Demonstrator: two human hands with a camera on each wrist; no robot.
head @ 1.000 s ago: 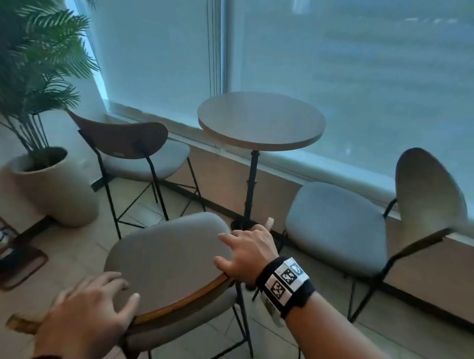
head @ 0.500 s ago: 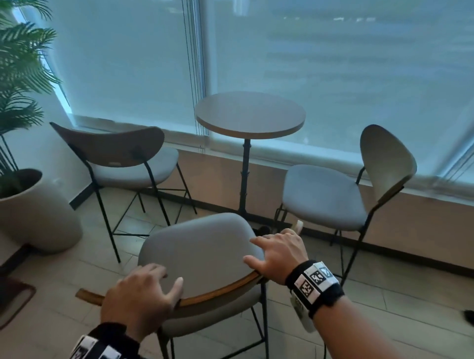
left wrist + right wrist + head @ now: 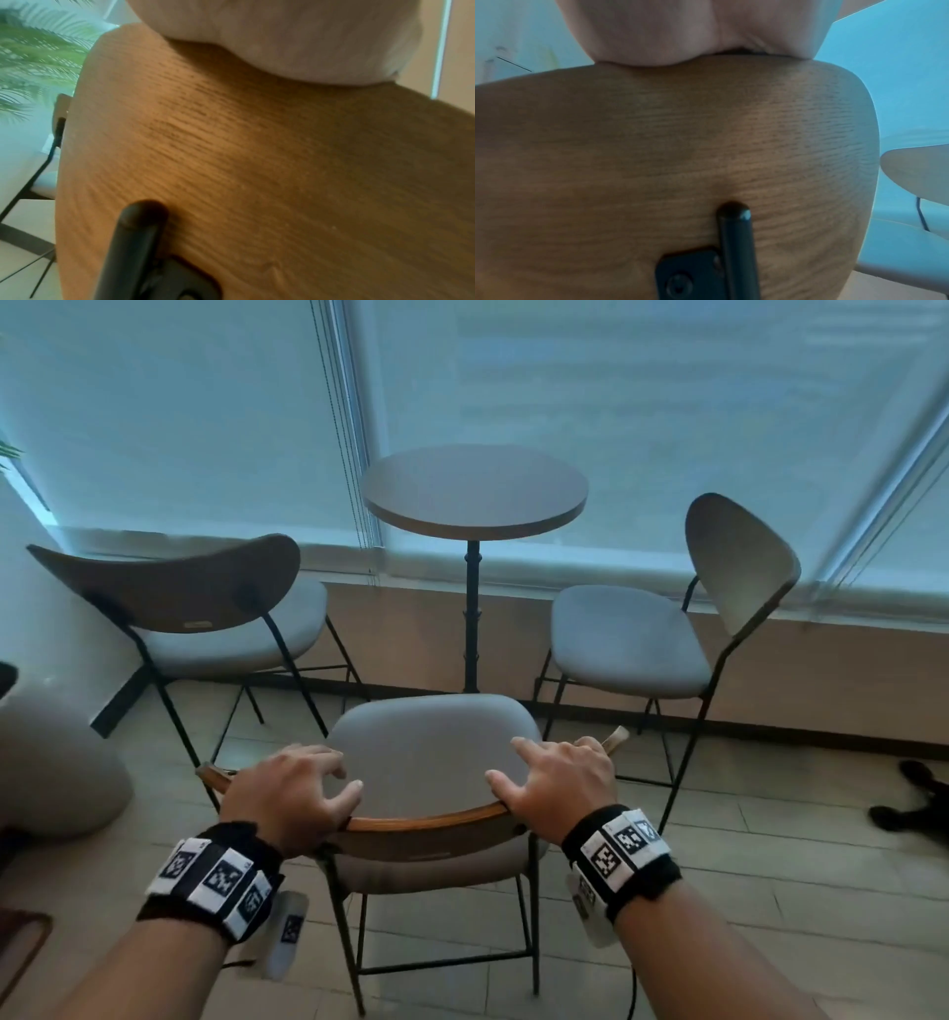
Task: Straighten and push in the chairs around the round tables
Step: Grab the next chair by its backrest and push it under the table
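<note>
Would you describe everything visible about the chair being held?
The near chair stands upright on thin black metal legs, facing the round table, seat short of its post. It has a grey padded seat and curved wooden backrest. The left hand and right hand grip the backrest's top edge.

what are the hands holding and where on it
Both the left hand and the right hand grip the near chair by the top edge of its wooden backrest, one near each end.

Near chair's curved wooden backrest [image 3: 426, 824]: orange-brown, fine dark grain
Near chair's padded seat [image 3: 426, 752]: pale grey
Thin metal chair legs [image 3: 352, 952]: black
Round wooden table top [image 3: 475, 490]: mid brown
Fabric wristbands [image 3: 215, 875]: black, white squares with black checker markings
Leafy plant [image 3: 33, 50]: green
</note>
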